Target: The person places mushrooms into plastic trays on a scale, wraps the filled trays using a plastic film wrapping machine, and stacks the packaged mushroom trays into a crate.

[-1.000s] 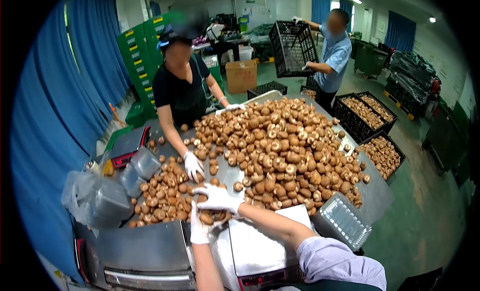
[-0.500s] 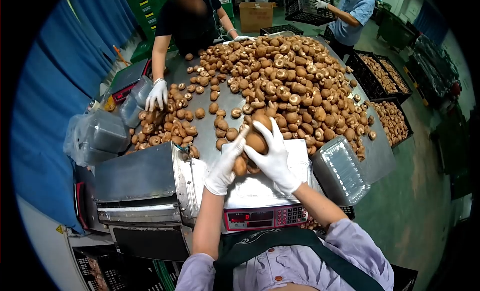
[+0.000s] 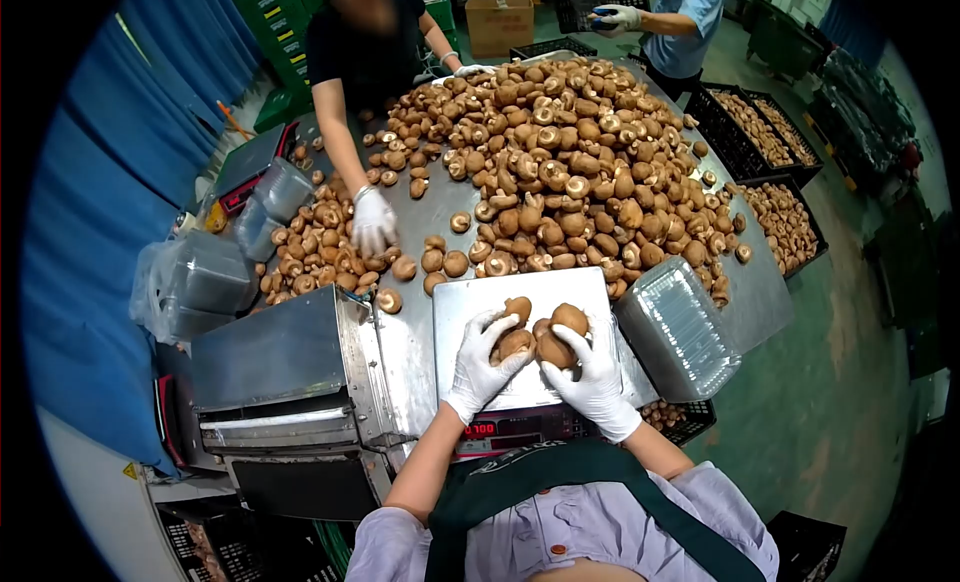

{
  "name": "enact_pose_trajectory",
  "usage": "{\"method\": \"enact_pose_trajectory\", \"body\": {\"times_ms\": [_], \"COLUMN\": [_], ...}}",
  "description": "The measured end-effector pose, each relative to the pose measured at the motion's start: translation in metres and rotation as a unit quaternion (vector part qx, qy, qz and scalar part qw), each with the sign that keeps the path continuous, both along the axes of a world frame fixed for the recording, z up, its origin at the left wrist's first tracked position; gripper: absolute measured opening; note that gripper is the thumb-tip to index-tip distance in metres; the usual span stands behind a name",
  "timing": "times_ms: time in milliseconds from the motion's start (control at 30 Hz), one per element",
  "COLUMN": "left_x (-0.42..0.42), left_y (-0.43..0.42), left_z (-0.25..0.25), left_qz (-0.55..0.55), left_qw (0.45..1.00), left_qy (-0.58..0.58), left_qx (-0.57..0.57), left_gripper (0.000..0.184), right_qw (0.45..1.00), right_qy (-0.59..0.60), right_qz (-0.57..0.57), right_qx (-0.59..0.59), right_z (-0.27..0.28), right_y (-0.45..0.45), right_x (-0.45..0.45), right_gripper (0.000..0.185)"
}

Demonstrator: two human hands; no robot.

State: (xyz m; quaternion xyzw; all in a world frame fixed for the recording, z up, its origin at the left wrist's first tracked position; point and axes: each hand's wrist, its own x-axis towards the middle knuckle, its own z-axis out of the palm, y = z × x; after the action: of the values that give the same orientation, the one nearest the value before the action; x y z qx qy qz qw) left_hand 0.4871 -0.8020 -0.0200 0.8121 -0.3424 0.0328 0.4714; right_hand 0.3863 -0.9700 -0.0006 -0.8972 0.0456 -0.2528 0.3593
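Observation:
Both my hands wear white gloves over the silver weighing plate [image 3: 460, 294] of a scale. My left hand [image 3: 482, 367] curls around brown mushrooms [image 3: 515, 343] on the plate's left part. Facing it, my right hand [image 3: 592, 374] has its fingers round more mushrooms [image 3: 556, 349]. The two bunches almost touch between my hands. Red digits glow on the scale's display [image 3: 483, 429], partly shaded below the plate. Beyond the scale rises a large heap of mushrooms [image 3: 580, 162].
A co-worker's gloved hand [image 3: 374, 222] reaches to a smaller mushroom pile [image 3: 318, 244] at the left. Clear plastic trays [image 3: 680, 327] stand right of the scale. A metal machine [image 3: 270, 352] is at the left. Another person [image 3: 685, 27] stands behind, near black crates [image 3: 735, 132].
My hands have come from the pile's edge onto the scale plate with mushrooms and moved slightly apart. The display has changed from 0. The co-worker's hand has shifted about the small pile.

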Motion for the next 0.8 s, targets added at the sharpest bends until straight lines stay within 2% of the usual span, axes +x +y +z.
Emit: {"method": "enact_pose_trajectory", "body": {"times_ms": [100,167,233,300,333,400,433,500,533,667,800], "left_x": [-0.002,-0.002,-0.005,-0.006,-0.007,-0.009,-0.011,-0.015,-0.017,-0.022,-0.021], "left_y": [0.007,0.012,0.013,0.012,0.012,0.01,0.01,0.011,0.011,0.013,0.014], "left_z": [-0.004,0.0,-0.002,-0.003,-0.002,0.003,0.004,0.004,-0.003,-0.005,0.0], "left_qz": [0.035,-0.017,-0.021,-0.019,-0.021,-0.034,-0.035,-0.053,-0.05,-0.043,-0.041], "left_qw": [0.999,0.999,0.997,0.997,0.997,0.989,0.989,0.972,0.974,0.973,0.978], "left_qy": [-0.027,-0.025,-0.048,-0.064,-0.064,-0.121,-0.121,-0.167,-0.154,-0.148,-0.122], "left_qx": [0.014,0.039,0.058,0.039,0.04,0.083,0.083,0.155,0.158,0.17,0.164], "left_gripper": [0.048,0.045,0.047,0.055,0.055,0.066,0.066,0.076,0.083,0.091,0.092], "right_qw": [1.0,1.0,0.999,0.998,0.998,0.998,0.997,0.997,0.997,0.994,0.994], "right_qy": [0.015,0.008,0.029,0.034,0.04,0.034,0.029,0.029,0.029,0.009,0.03], "right_qz": [-0.018,0.01,0.014,0.038,0.042,0.039,0.038,0.026,0.015,-0.028,-0.026], "right_qx": [-0.009,-0.021,0.015,-0.033,-0.019,-0.04,-0.062,-0.068,-0.074,-0.106,-0.104], "right_z": [0.004,0.004,-0.002,-0.005,-0.008,-0.011,-0.012,-0.013,-0.013,-0.022,-0.026], "right_y": [-0.011,-0.017,-0.02,-0.022,-0.021,-0.021,-0.02,-0.018,-0.017,-0.015,-0.018], "right_x": [-0.012,-0.018,-0.023,-0.024,-0.026,-0.028,-0.03,-0.035,-0.037,-0.044,-0.051], "right_gripper": [0.053,0.053,0.054,0.056,0.057,0.058,0.059,0.06,0.062,0.067,0.073]}}
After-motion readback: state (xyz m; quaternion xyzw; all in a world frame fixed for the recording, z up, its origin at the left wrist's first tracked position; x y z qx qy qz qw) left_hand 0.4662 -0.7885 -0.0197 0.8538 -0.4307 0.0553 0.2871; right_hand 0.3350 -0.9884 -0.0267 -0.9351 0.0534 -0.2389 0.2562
